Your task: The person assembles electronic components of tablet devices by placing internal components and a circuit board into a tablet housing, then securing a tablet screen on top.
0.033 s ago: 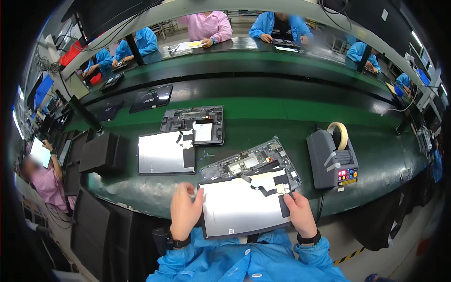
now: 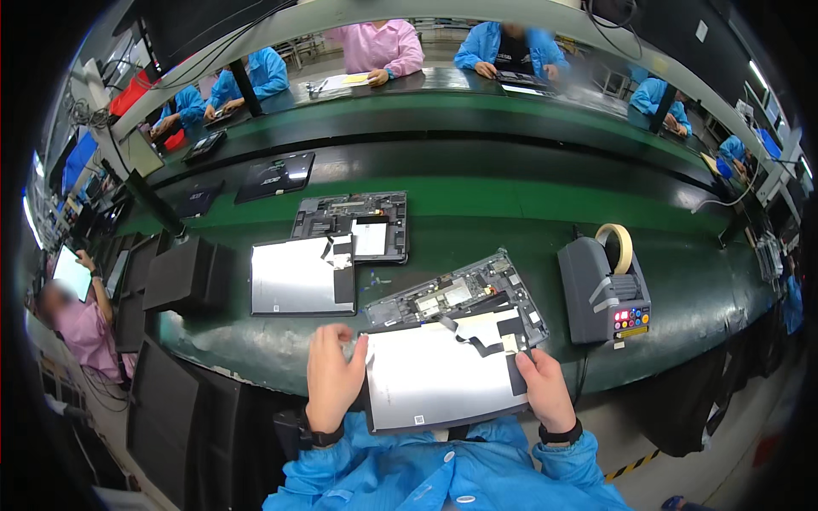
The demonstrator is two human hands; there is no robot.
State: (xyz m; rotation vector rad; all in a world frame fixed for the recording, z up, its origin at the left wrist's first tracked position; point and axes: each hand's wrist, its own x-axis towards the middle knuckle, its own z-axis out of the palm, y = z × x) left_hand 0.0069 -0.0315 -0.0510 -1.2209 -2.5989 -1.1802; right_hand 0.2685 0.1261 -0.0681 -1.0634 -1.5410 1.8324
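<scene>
A laptop display panel [image 2: 443,375], silver-backed with a dark edge, lies tilted in front of me. My right hand [image 2: 545,387] grips its right edge, thumb on top. At the panel's upper left corner is my left hand [image 2: 335,375], thumb against the edge, fingers loosely curled and apart from the thumb. A black ribbon cable [image 2: 477,341] and pale tape patches lie across the panel's upper right part. Just beyond, partly covered by the panel, an opened laptop base [image 2: 452,294] shows its circuit board.
To the left lie a second display panel [image 2: 298,277] and another opened laptop base [image 2: 388,243]. Black laptop lids [image 2: 274,177] rest farther back. A grey tape dispenser [image 2: 596,289] stands at right on the green bench [image 2: 477,200]. Black trays [image 2: 183,281] flank the left end. Co-workers sit opposite.
My left fingers have shifted slightly away from me and off the panel's corner. The panel and my right hand stay nearly in place.
</scene>
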